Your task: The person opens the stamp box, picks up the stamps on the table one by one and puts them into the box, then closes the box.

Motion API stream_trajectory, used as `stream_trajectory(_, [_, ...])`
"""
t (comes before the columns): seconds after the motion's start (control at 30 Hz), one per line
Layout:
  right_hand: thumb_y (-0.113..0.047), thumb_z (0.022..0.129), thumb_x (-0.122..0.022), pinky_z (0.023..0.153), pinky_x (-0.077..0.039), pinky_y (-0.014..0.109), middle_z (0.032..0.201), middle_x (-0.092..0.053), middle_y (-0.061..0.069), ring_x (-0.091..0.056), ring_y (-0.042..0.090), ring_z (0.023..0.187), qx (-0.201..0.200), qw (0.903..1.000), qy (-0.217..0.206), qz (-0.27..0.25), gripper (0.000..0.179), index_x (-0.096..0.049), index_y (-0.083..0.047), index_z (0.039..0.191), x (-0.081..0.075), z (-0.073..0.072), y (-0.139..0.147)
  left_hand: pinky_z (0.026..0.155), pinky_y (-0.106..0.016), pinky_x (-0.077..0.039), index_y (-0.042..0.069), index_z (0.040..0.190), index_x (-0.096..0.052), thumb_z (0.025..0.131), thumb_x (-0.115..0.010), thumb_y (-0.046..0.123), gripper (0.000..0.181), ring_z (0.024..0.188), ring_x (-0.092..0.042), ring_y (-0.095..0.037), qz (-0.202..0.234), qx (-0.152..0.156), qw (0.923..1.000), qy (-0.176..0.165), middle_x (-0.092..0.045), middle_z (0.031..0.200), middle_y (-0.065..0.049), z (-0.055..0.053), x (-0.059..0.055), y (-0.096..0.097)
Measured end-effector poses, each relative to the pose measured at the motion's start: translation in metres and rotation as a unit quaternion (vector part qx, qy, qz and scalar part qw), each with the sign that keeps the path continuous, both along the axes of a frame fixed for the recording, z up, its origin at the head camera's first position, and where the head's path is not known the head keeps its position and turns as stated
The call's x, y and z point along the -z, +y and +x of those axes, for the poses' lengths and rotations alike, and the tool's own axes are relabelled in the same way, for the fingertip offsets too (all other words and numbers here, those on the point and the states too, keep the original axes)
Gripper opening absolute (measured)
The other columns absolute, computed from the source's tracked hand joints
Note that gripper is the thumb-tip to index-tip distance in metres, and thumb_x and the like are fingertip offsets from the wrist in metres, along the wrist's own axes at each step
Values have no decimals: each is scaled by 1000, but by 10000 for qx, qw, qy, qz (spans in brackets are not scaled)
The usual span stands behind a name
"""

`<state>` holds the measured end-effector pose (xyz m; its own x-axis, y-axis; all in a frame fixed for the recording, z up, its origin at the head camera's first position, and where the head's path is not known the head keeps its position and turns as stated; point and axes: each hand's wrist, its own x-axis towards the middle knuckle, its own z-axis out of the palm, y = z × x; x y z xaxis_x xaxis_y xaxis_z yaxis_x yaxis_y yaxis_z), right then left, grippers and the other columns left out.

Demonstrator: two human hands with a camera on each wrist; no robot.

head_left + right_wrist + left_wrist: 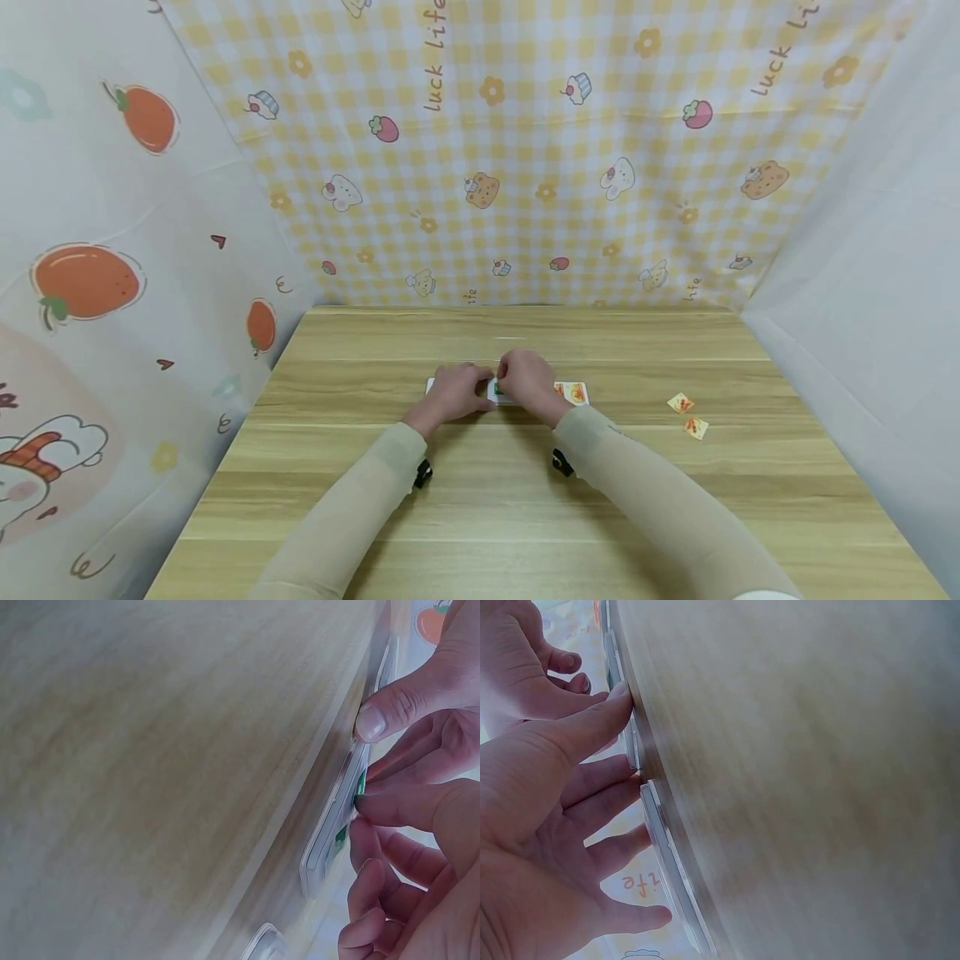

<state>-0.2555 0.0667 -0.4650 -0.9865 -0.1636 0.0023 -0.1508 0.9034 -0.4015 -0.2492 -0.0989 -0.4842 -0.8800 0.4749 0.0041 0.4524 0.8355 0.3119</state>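
Observation:
In the head view, a flat white tile [492, 392] with a green patch lies between both hands in a row on the table. My left hand [459, 390] grips this tile, its thumb [604, 720] at the near edge and fingers at the far side. My right hand [528, 379] bends over the tile. In the right wrist view, its thumb and index finger pinch at a small green piece [341, 836] on the tile's face, mostly hidden by the fingertips. Another flat tile [676, 874] lies under the left hand's outer fingers.
A tile with an orange picture [574, 392] lies just right of the right hand. Two small square picture pieces [681, 403] lie farther right on the wooden table [480, 517]. A checked curtain [525, 225] hangs behind the table's back edge.

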Motion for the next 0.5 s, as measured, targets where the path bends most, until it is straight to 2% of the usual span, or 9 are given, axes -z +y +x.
stream_trajectory(0.23, [-16,84,-74,55,-46,35,74,-63,-7,-57,16,67,-44,10000,66,-16,14,-69,-22,72,-1,0,2,91,-62,-38,23,121,-70,84,-82,41,43,99,-60,-17,83,-26,10000,-36,-69,106,5,1,-1,0])
stream_trajectory(0.5, [-16,88,-72,48,-45,31,75,-64,-5,-57,15,59,-119,9992,291,-231,16,-70,-21,73,-17,-2,13,85,-56,-39,23,114,-71,83,-83,43,38,85,-55,-14,35,8,10000,-18,-66,95,9,0,-1,1])
